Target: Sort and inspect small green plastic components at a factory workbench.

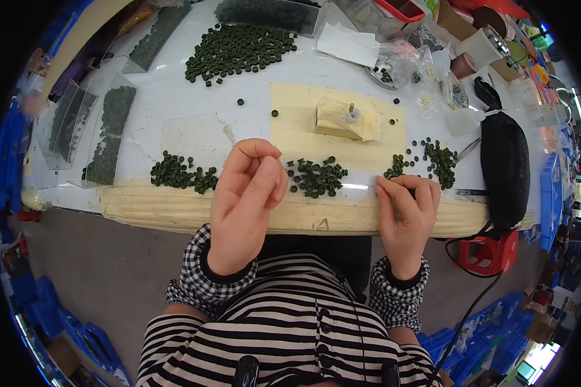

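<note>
Left hand [245, 206] raised above table edge [174, 209], fingers curled inward, thumb near fingertips as if pinching something tiny; contents impossible to tell. Right hand [407, 216] at 3 o'clock, fingertips bent down onto table edge, pressing near scattered small dark green discs [316, 177]. 4 loose disc piles within reach: 1 between hands, 1 at 9 o'clock [177, 173], 1 at 2 o'clock [432, 158], 1 large heap at 12 o'clock [239, 50]. Taped block with peg [348, 119] centred beyond, probably for convenient reach.

Head view: single fisheye camera, worn high, facing steeply down over the white table [174, 103]. Table at twelve o'clock, striped torso [284, 335] at six. Close range; straight edges bow near the rim.
</note>
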